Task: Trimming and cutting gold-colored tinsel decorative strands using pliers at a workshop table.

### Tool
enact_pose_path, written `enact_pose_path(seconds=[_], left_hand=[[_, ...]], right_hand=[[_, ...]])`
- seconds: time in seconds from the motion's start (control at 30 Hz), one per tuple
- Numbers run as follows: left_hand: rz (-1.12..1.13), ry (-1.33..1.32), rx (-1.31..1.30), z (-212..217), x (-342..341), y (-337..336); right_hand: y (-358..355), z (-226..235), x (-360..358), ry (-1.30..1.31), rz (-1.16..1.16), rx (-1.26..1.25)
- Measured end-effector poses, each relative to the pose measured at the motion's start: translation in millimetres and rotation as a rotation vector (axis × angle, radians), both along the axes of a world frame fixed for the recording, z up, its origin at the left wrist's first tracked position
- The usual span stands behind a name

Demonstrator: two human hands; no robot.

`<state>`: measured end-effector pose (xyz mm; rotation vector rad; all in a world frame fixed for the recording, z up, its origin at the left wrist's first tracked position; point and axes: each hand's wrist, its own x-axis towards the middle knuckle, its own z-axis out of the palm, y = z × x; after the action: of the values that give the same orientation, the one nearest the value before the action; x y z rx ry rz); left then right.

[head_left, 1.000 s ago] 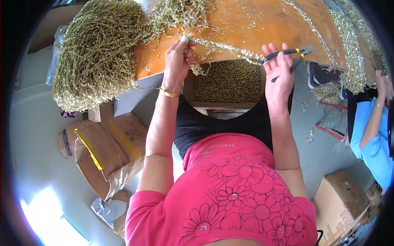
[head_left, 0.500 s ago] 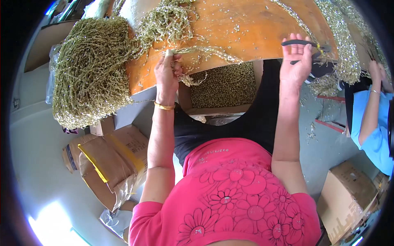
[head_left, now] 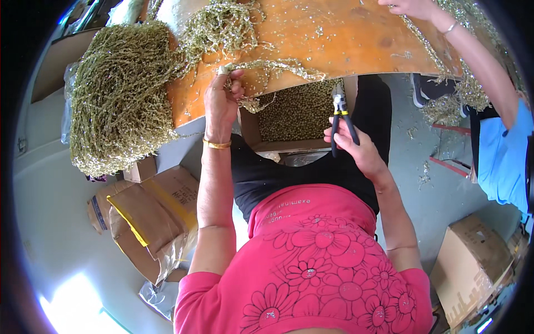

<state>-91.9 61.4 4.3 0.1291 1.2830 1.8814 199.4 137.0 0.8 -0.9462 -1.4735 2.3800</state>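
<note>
Left hand (head_left: 221, 103) gripping green-gold strand (head_left: 278, 67), right hand (head_left: 356, 146) holding cutters (head_left: 340, 111)

An orange bench (head_left: 345, 39) carries a big heap of greenish-gold tinsel strands (head_left: 119, 106) at its left end, loose strands (head_left: 222, 25) trailing rightward across it.

Gold bead strand and black-handled cutters

The glittery gold bead strand (head_left: 272, 67) drapes over the orange table's edge, pinched in the left hand (head_left: 222, 103); the black-handled cutters (head_left: 340, 114) stand upright, tip up, in the right hand (head_left: 356, 146), just right of the strand's loose end.
</note>
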Motion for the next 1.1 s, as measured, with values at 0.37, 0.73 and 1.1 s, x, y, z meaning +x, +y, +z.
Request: enact_pose_path(seconds=[0.37, 0.73, 1.1], left_hand=[[-0.029, 0.035, -0.009, -5.1, -0.7, -0.4], [-0.032, 0.051, -0.015, -4.3, 0.1, 0.1], [-0.044, 0.083, -0.017, -3.0, 1.0, 0.0]], right_hand=[[13.4, 1.9, -15.5, -0.003, 0.142, -0.030], [-2.6, -2.4, -14.8, 0.274, 0.161, -0.448], [-2.3, -12.0, -26.9, 0.242, 0.045, -0.282]])
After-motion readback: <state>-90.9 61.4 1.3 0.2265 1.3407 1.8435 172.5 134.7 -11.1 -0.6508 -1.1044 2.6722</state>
